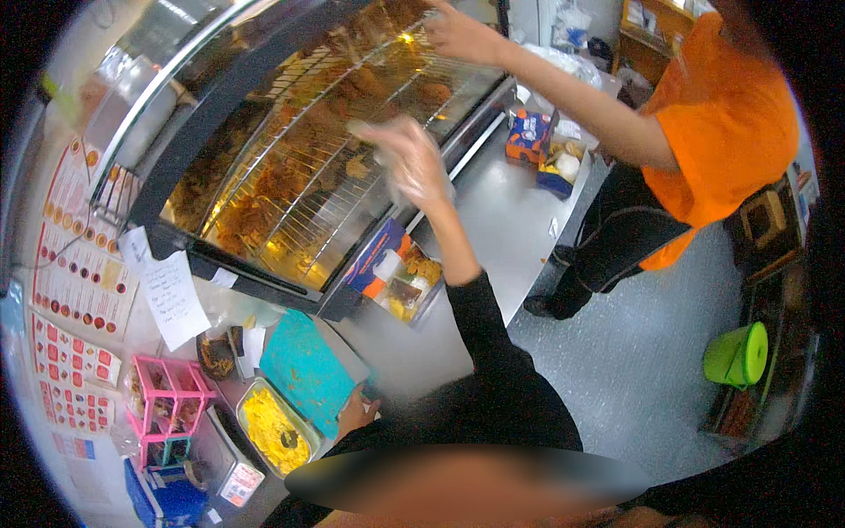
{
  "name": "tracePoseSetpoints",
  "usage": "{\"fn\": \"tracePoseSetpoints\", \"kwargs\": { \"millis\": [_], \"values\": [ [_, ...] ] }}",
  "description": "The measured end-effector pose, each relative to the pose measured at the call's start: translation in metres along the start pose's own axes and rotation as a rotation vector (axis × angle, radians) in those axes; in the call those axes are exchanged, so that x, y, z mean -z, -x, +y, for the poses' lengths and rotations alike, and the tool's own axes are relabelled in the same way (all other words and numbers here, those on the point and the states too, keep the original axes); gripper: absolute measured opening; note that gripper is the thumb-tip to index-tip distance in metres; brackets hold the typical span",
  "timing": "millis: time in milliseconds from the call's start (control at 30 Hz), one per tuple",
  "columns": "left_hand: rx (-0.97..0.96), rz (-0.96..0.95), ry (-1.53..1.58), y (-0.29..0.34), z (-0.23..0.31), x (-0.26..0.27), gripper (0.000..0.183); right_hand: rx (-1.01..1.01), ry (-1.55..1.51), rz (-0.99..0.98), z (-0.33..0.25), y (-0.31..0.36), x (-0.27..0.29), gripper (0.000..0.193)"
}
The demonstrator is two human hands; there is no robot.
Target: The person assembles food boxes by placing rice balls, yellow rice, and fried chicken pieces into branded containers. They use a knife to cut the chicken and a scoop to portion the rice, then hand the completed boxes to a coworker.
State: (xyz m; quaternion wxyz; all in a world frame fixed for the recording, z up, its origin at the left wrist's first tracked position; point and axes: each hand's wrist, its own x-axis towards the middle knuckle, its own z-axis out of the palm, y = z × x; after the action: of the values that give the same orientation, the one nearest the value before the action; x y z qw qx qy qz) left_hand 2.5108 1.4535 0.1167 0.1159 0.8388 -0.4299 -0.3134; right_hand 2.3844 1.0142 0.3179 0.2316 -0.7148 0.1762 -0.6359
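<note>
My right hand (pixel 412 165), in a clear plastic glove, is raised in front of the glass of a lit food display case (pixel 167 150). Its index finger stretches toward the case, and I see nothing held. Behind the glass, fried food pieces (pixel 282 180) lie on wire racks. Below my right forearm an open blue and orange food box (pixel 374 255) holds food. My left hand (pixel 356 412) rests low by the edge of a teal cutting board (pixel 308 370) strewn with crumbs; its fingers are partly hidden. Beside the board stands a tray of yellow food (pixel 275 431) with a dark utensil.
At right, a co-worker in an orange shirt (pixel 726 132) reaches an arm (pixel 581 101) to the case. Two more boxes (pixel 528 136) stand on the metal counter (pixel 480 198). A pink rack (pixel 167 400) and handwritten paper (pixel 172 295) are at left, a green bucket (pixel 737 355) at right.
</note>
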Motion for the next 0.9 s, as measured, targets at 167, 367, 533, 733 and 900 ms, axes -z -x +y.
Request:
{"fn": "tracePoseSetpoints", "kwargs": {
  "millis": [167,367,533,733,900],
  "values": [
    [0.021,-0.036,-0.025,-0.009,-0.004,0.003,0.066,0.26,0.148,0.082,-0.016,-0.087,-0.031,0.039],
    [0.03,0.017,-0.036,-0.01,-0.003,0.001,0.068,0.135,0.241,0.034,-0.017,-0.081,-0.043,0.038],
    [-0.065,0.208,-0.056,-0.019,0.021,0.002,0.069,0.073,0.021,0.183,-0.021,-0.035,-0.046,0.039],
    [-0.064,0.497,0.345,-0.022,0.089,0.017,0.078,-0.424,-0.048,0.133,-0.062,0.135,-0.076,0.041],
    [-0.222,0.785,0.361,-0.035,0.092,0.016,0.078,-0.803,-0.359,-0.063,-0.101,0.295,-0.139,0.052]
  ]
}}
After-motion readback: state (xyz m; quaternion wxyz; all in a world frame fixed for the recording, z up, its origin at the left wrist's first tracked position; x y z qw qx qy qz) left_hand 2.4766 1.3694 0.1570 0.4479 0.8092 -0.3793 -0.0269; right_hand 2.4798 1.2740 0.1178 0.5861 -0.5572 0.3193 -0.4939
